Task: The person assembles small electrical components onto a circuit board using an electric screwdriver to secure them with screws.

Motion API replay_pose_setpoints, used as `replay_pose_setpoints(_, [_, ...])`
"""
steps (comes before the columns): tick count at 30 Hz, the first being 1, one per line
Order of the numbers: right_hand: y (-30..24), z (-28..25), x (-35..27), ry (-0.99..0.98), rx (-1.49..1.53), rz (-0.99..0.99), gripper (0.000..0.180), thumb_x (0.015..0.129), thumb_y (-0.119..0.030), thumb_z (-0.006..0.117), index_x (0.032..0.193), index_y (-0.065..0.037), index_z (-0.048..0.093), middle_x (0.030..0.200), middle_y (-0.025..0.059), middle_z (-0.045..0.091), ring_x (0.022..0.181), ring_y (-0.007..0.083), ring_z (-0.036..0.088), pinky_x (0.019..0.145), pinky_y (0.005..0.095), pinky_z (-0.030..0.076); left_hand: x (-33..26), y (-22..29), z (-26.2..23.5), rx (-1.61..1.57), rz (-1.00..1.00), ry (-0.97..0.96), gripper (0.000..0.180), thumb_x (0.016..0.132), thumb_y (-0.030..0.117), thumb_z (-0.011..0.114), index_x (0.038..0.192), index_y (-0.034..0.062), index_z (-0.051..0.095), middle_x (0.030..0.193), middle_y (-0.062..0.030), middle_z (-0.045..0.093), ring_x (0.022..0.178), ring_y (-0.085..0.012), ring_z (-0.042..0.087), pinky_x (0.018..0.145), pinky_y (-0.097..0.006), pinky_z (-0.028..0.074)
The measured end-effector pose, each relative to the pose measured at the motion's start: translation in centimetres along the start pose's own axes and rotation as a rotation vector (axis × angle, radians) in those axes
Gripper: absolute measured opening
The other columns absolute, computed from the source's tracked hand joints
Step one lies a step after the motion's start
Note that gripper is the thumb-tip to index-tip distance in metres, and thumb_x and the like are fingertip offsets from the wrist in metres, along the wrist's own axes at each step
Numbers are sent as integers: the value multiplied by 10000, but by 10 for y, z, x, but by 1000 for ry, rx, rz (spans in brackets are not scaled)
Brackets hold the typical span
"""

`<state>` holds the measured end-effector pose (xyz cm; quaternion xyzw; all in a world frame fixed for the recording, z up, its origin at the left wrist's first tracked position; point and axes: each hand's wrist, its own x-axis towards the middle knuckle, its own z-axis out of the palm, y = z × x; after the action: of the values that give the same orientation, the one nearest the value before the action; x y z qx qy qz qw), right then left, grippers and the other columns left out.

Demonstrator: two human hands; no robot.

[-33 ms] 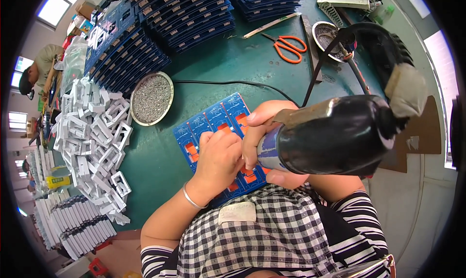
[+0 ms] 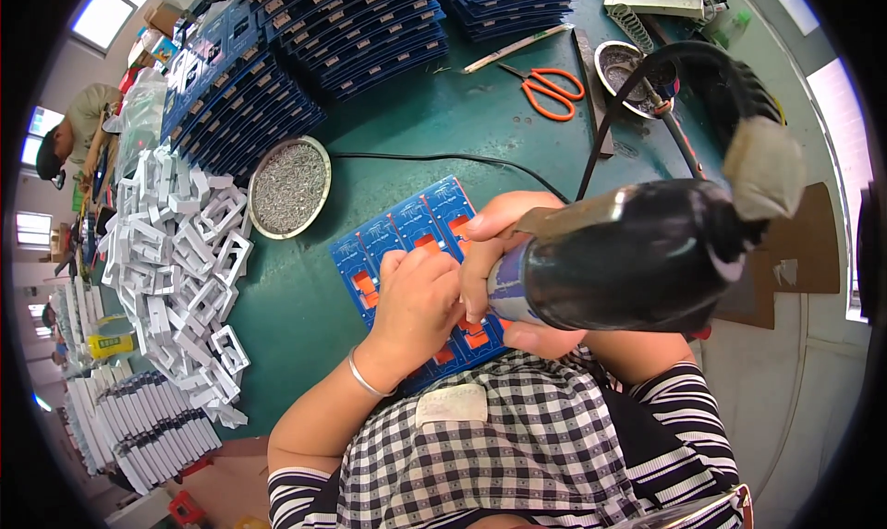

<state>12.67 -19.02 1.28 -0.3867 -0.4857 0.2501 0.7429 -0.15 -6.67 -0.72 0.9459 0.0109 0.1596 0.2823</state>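
Rear end of the black, bulky cylindrical power tool (image 2: 619, 261) has swung slightly left, with its pale-wrapped cord (image 2: 765, 169). Right hand (image 2: 504, 217): grip closed around the tool's front. Left hand (image 2: 418, 298): bent over the flat blue circuit board with orange patches (image 2: 377, 236), fingertips hidden; whether that grip holds anything, I cannot tell. The board lies on the green bench (image 2: 286, 344), near the black-and-white checked apron (image 2: 517, 446).

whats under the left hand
Under the left hand is part of the blue circuit board, with orange patches showing around the hand. The area directly beneath is covered, so what sits there cannot be seen.
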Motion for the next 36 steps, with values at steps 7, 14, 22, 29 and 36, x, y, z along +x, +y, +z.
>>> replay_pose_setpoints(7, [-15, 7, 16, -153, -213, 54, 763, 585, -212, 839, 1236, 28, 520, 1111, 164, 623, 964, 277, 647, 868, 350, 488, 1, -2, -10, 16, -55, -193, 208, 680, 76, 656, 865, 163, 621, 906, -4, 571, 898, -234, 536, 769, -396, 331])
replay_pose_setpoints(14, [-8, 18, 25, -141, -196, 2, 654, 589, -173, 815, 1169, -28, 551, 1050, 122, 635, 895, 263, 653, 801, 326, 507, 18, -54, -58, 35, -31, 190, 80, 725, 78, 694, 798, 80, 661, 770, -60, 624, 731, -240, 588, 673, -344, 410])
replay_pose_setpoints(22, [-8, 18, 29, -222, -223, -1, 635, 582, -186, 803, 1151, -49, 556, 995, 110, 641, 857, 252, 655, 779, 313, 509, 22, -109, -85, 244, -254, 248, 105, 764, 87, 692, 861, 49, 698, 778, -97, 638, 676, -259, 611, 644, -353, 483])
replay_pose_setpoints(29, [-3, -7, 15, -93, 371, 440, 639, 652, -103, 788, 1207, -4, 487, 857, 52, 621, 752, 113, 592, 696, 278, 497, 27, -123, -88, 392, -232, 154, 115, 762, 110, 688, 873, 82, 698, 810, -70, 639, 805, -272, 613, 696, -397, 447])
replay_pose_setpoints(36, [-11, -20, 19, 90, 422, 76, 779, 773, -318, 700, 1354, -18, 277, 721, 113, 587, 606, 250, 624, 618, 383, 519, 23, -130, -93, 412, -355, 71, 108, 750, 117, 698, 853, 86, 686, 804, -76, 629, 791, -275, 606, 681, -394, 442])
